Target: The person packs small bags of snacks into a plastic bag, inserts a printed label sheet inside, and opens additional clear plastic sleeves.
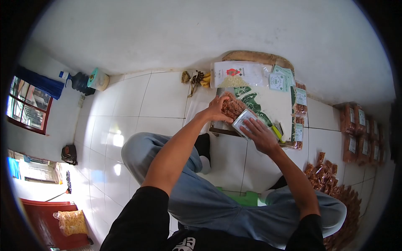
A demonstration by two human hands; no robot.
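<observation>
My left hand (217, 109) has its grip closed on a clear plastic packet of reddish-brown snack pieces (231, 106), holding it at its near-left end on the low wooden board (217, 130) in front of my knees. My right hand (260, 134) lies flat and open, palm down, pressing a small clear, silvery-looking rectangular pack (243, 121) that touches the snack packet's near end; it clasps nothing. I judge I am in the middle of packing or closing one packet, and the next move calls for keeping the packet steady under the left fingers while the right hand lines up the edge.

Just right of my right hand a yellow-green handled tool (277, 134) lies on the board. Farther off lies a white printed bag with a red emblem (234, 74), and to its right a stack of pale green paper labels (279, 79); their writing is too small to read. Ripe yellow bananas (205, 79) lie on the white tiled floor (159, 100) to the far left of the board. Labelled packets of the same snack (356, 129) are stacked at the right.
</observation>
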